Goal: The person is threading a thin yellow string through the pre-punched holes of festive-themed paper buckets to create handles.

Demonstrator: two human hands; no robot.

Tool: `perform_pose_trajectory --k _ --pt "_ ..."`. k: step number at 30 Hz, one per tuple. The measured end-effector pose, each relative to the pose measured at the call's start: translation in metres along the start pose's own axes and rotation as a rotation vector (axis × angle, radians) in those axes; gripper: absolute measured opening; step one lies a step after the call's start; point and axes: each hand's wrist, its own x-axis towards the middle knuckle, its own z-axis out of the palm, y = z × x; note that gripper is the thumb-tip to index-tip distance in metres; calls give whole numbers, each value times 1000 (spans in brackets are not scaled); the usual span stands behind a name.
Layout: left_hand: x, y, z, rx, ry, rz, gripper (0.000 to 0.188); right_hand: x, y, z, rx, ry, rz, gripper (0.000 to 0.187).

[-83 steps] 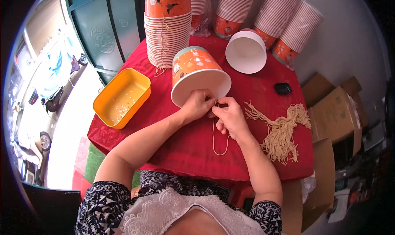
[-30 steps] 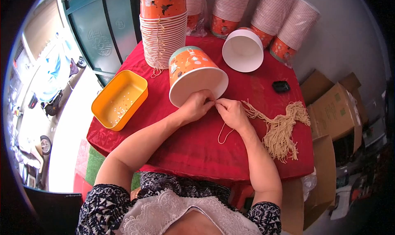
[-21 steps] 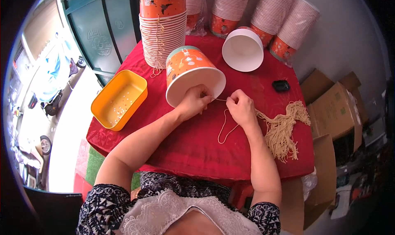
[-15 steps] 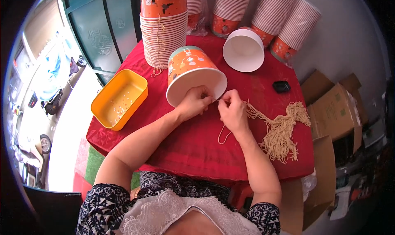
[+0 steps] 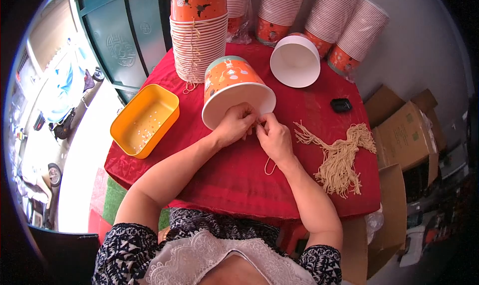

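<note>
An orange paper bucket (image 5: 231, 76) with printed figures lies on its side on the red-covered table (image 5: 224, 185), its white mouth facing me. In front of that mouth, by the right part of the rim, my left hand (image 5: 234, 123) is closed in a pinch on a thin beige string (image 5: 270, 168). My right hand (image 5: 275, 138) pinches the same string close beside the left fingertips. A loop of it dangles below my right hand. The fingers hide the stretch between them, and whether the string passes through the bucket wall cannot be seen.
Left stands a yellow tub (image 5: 172, 116) with small white bits. A tall bucket stack (image 5: 198, 50) rises behind, and more wrapped stacks (image 5: 327, 20) line the back. Another bucket (image 5: 295, 63) lies nearby. A beige string bundle (image 5: 342, 160) and small black dish (image 5: 341, 105) sit right, cardboard boxes (image 5: 406, 135) beyond.
My right hand has moved slightly left and turned, bringing its fingertips up against those of my left hand. The left hand and the bucket have barely shifted.
</note>
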Motion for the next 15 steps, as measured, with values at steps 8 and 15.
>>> perform_pose_trajectory --k 8,15 --pt "1 -4 -1 -102 11 -50 21 4 7 12 50 71 35 12" --pt "1 -9 -2 53 64 50 16 5 11 16 129 154 25 8"
